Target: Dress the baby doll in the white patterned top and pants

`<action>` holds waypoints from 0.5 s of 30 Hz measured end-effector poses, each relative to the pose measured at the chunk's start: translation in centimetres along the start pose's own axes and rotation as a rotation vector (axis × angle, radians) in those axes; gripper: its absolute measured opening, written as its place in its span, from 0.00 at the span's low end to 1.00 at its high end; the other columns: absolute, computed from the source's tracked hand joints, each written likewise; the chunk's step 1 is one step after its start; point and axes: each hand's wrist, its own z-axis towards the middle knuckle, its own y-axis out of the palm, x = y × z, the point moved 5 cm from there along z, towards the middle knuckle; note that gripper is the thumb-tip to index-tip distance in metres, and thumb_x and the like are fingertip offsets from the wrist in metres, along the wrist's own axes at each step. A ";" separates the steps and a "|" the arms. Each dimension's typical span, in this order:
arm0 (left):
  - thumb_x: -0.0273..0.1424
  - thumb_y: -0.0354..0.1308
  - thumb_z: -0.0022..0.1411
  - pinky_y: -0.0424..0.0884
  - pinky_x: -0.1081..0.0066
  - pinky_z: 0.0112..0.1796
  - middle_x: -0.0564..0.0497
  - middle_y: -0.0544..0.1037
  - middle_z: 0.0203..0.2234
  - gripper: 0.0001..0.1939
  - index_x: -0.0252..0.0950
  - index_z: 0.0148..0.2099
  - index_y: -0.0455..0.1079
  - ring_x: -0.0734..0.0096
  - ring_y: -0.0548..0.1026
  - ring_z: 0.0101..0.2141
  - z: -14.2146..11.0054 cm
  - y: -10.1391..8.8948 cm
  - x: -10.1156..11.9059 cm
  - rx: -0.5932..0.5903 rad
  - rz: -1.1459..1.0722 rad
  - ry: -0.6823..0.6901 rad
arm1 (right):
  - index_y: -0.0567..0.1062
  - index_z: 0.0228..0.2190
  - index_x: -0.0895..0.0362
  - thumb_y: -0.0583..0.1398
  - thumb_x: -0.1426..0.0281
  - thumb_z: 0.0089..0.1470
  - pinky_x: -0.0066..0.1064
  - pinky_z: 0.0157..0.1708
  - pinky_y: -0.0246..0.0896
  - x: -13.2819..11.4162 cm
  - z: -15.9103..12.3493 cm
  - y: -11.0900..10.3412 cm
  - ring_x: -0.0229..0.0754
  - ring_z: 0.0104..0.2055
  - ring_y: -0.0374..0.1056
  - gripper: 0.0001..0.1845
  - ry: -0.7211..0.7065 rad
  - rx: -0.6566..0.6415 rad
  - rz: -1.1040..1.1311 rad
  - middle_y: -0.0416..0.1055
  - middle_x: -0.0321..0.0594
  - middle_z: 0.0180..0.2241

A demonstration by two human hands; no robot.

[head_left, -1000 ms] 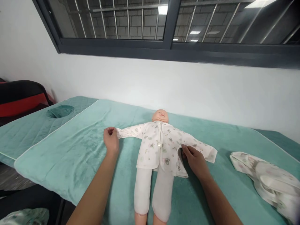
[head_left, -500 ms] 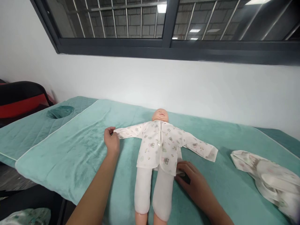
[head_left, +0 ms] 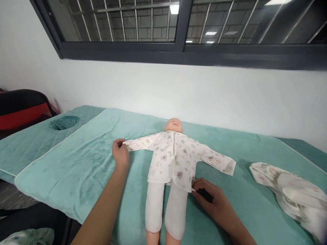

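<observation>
- I seem to be straightening the shirt (head_left: 163, 160) on the doll (head_left: 173, 126), which lies face up on the bed (head_left: 76, 170).
- My left hand (head_left: 121, 154) pinches the cuff (head_left: 127, 145), that sleeve stretched out sideways.
- My right hand (head_left: 216, 204), well apart from it, has thumb and fingertips closed on the hem corner (head_left: 190, 189) beside the thigh, fingers curled.
- I judge the next move calls for a light, even pull on the hem, cuff held steady.

The right hand (head_left: 216, 204) has moved down from beside the sleeve (head_left: 217, 161) to the hem (head_left: 186, 188) of the jacket (head_left: 184, 156), whose corner, earlier flared below it, now meets its fingertips (head_left: 196, 184).
</observation>
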 end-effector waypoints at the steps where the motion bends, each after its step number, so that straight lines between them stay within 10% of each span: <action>1: 0.23 0.49 0.45 0.66 0.70 0.37 0.54 0.70 0.29 0.14 0.36 0.36 0.68 0.72 0.69 0.31 0.0 0.0 0.0 -0.002 -0.002 -0.002 | 0.70 0.31 0.53 0.56 0.64 0.61 0.31 0.37 0.61 0.1 0.0 -0.1 0.41 0.36 0.67 0.08 0.005 0.017 0.029 0.71 0.39 0.34; 15: 0.23 0.49 0.43 0.66 0.69 0.37 0.54 0.70 0.29 0.16 0.36 0.37 0.67 0.71 0.69 0.31 0.1 -0.1 -0.3 0.001 -0.037 -0.003 | 0.73 0.32 0.53 0.56 0.52 0.56 0.32 0.37 0.63 3.3 -0.5 -2.1 0.45 0.37 0.68 0.18 0.320 0.469 -0.006 0.73 0.38 0.33</action>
